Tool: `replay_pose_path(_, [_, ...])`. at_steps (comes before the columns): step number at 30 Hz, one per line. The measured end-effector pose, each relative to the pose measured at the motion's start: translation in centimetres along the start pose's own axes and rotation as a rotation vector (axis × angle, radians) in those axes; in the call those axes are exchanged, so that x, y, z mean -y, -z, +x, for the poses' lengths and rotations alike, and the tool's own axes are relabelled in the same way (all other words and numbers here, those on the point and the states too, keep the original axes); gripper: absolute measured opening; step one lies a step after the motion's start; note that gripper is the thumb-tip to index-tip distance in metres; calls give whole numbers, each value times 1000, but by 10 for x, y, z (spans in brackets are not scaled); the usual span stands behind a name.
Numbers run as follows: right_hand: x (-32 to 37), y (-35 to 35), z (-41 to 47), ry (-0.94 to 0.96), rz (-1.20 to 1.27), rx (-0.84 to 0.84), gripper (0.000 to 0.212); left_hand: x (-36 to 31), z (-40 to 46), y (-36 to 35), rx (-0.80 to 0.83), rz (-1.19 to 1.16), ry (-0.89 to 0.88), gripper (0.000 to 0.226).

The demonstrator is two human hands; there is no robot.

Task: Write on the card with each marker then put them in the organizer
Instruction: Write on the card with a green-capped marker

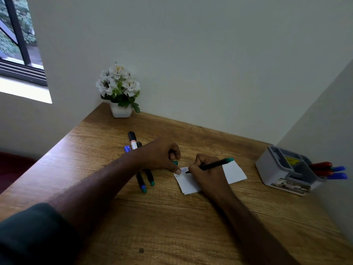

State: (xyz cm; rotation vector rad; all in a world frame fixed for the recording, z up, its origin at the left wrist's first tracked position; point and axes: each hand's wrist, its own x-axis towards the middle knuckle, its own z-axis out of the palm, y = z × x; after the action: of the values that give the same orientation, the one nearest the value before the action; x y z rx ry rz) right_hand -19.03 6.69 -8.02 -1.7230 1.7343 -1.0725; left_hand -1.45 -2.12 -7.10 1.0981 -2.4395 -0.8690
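A white card (234,172) lies on the wooden desk (172,226). My right hand (206,173) grips a black marker with a green end (214,165), its tip touching the card's left part, where some writing shows. My left hand (162,155) presses a fingertip on the card's left corner and curls around a small green cap (175,162). Several markers (142,176) lie on the desk to the left, partly hidden under my left wrist. A grey organizer (282,169) at the right holds red and blue markers (332,172).
A white pot of artificial flowers (120,92) stands in the desk's far corner. Walls close the desk at the back and right. A window is at the upper left. The desk's left edge drops off beside my left forearm.
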Motion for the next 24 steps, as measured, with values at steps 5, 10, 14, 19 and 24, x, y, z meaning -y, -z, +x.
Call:
replay_pose_path(5, [0, 0, 0, 1, -1, 7, 27, 0, -1, 0, 2, -13, 4, 45])
replay_pose_path(10, [1, -1, 1, -10, -17, 6, 25, -3, -3, 1, 7, -17, 15, 45])
replay_pose_path(14, [1, 6, -1, -19, 88, -60, 22, -5, -5, 3, 5, 8, 6, 44])
replay_pose_path(19, [2, 13, 1, 0, 157, -71, 13, -2, -9, 17, -19, 53, 5, 38])
replay_pose_path(24, [9, 18, 0, 44, 212, -21, 31, 0, -9, 20, 32, 106, -19, 23])
